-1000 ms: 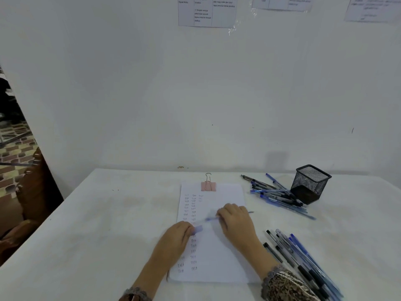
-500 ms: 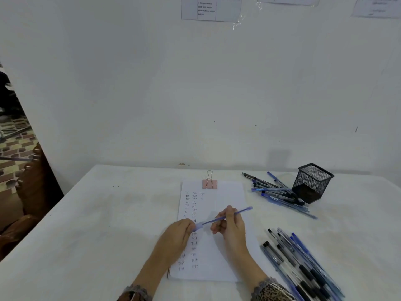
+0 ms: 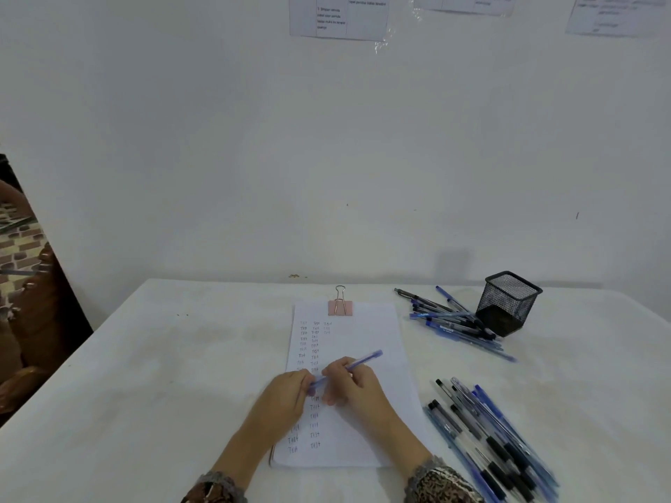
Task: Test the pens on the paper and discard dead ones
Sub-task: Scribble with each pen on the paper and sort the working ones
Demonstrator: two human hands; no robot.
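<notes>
Fingers point(image 3: 332, 372) of the right hand point(image 3: 357, 390) curl round the barrel of a blue pen point(image 3: 365, 359) held above the middle of the paper point(image 3: 374, 328), while the left hand point(image 3: 287, 397) pinches its near end, probably the cap. Its long axis slants from the left hand toward the paper's far right corner, so uncapping would likely pull along that line; the right hand is nearer the paper's blank side.

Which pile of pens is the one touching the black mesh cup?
The far pile, at the back right: its pens lie against the cup at its base. The near pile lies apart from it, just right of the paper.
</notes>
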